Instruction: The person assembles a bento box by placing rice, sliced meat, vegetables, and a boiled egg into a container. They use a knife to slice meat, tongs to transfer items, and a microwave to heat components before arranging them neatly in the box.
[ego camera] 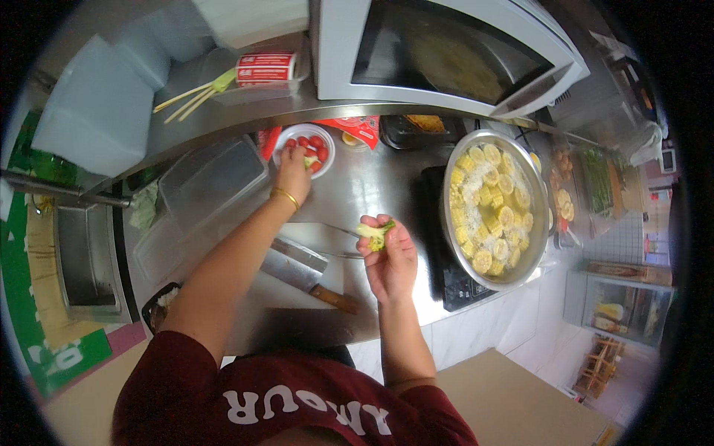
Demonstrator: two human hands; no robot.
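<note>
My left hand (294, 173) reaches into a white round bowl (329, 161) of cherry tomatoes (316, 141); its fingertips are partly hidden among them, and a small pale green piece (310, 161) lies beside the fingers. My right hand (392, 253) holds a broccoli floret (376, 234) between thumb and fingers, above the steel counter. Thin metal rods, perhaps skewers or tongs (339, 229), show behind that hand. A cleaver (295, 266) with a wooden handle (333, 298) lies on a white board (334, 274) below my hands.
On the right, a large steel pan (544, 245) of corn pieces in bubbling liquid sits on a black induction cooker (457, 290). A microwave (337, 56) stands on the shelf above. A clear plastic container (215, 175) is at the left, near a steel sink (89, 262).
</note>
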